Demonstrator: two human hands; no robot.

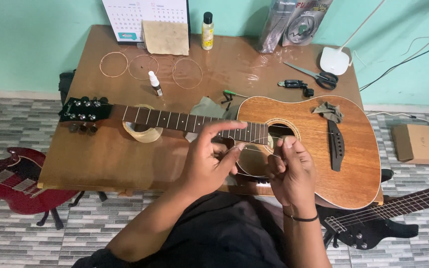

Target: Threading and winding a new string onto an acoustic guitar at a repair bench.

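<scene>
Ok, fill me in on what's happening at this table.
A person sits at a wooden table with an acoustic guitar lying flat across it. Both hands are raised over the guitar's soundhole: the left hand and the right hand pinch a thin guitar string between their fingers. Three coiled strings, scissors, a small bottle and a roll of tape lie on the table.

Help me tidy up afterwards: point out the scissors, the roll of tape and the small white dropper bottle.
scissors [319, 76]: head view, on the blades near the pivot.
roll of tape [143, 133]: head view, on its rim below the guitar neck.
small white dropper bottle [155, 84]: head view, on its body.
</scene>
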